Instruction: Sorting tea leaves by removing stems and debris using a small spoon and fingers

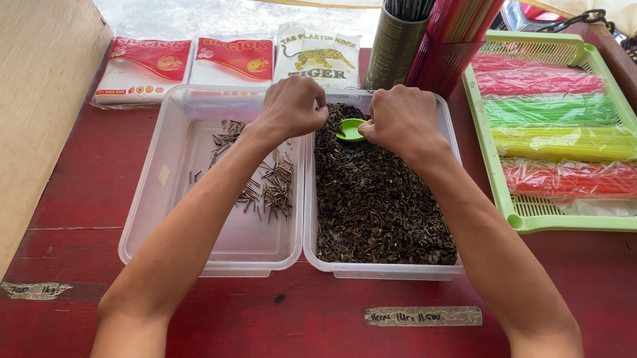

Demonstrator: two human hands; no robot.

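- The left hand [292, 108] is hovering over the inner far corner of the clear rectangular plastic tub with a scatter of thin dark stems [175, 144]; its grip is curled tight into a loose fist, fingertips pressed together, and what it is pinching is too small to tell.
- The right hand [404, 120] is resting at the far end of the second clear plastic tub filled with dark loose dried leaves [372, 272], just to the right of the first tub; its grip is closed, thumb and fingers pinching the small bright green plastic scoop [351, 130].
- The scoop is lying just above the leaves, between the two hands, its bowl pointing left.
- Both tubs are sitting side by side, touching, on the red painted wooden counter [606, 299].
- Far behind them, flat white packets with red print [186, 63] are lying in a row.
- To the right, a lime green slotted plastic tray [599, 224] is holding bundles of coloured drinking straws [561, 141].
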